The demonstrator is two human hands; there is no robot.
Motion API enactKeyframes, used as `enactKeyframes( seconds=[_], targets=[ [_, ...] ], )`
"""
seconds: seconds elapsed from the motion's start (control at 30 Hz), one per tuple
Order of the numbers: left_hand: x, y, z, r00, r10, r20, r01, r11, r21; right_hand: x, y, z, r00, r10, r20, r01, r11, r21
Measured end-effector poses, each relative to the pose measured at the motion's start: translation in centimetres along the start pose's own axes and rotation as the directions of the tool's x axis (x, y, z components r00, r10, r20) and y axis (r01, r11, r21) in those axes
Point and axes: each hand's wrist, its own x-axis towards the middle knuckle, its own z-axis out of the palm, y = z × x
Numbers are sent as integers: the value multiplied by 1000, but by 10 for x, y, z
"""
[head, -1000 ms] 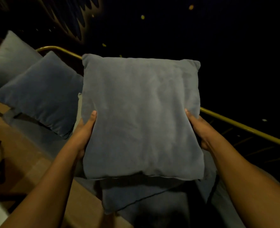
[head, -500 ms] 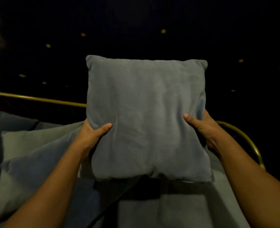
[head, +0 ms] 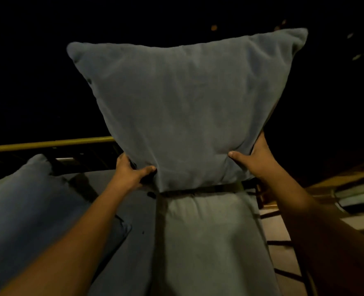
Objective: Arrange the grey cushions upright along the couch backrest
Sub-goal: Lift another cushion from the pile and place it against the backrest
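I hold a square grey fabric cushion [head: 185, 107] upright above the pale grey seat pad [head: 209, 242] of the couch. My left hand [head: 132, 174] pinches its lower left corner; my right hand [head: 256, 161] clasps the lower right edge. A second grey cushion [head: 27, 206] leans at the left. Behind runs a brass-coloured rail [head: 48, 143]. The room beyond is dark, with faint specks of light.

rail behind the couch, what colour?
Brass-gold, a plain metal rail, seen in the head view left of the held cushion.
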Motion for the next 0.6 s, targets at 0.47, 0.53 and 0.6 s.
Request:
enactKeyframes(
  seconds=[0.47,0.53,0.6],
  targets=[
    [69,-68,104,983,-132,129,126,991,50,12,134,51,912,402,80,-410,895,174],
    [82,-74,110,977,-149,155,130,983,126,14,138,52,896,443,40,-443,880,173],
    [90,-86,116,972,-173,160,145,974,174,17,139,53,896,444,-6,-436,882,176]
  ],
)
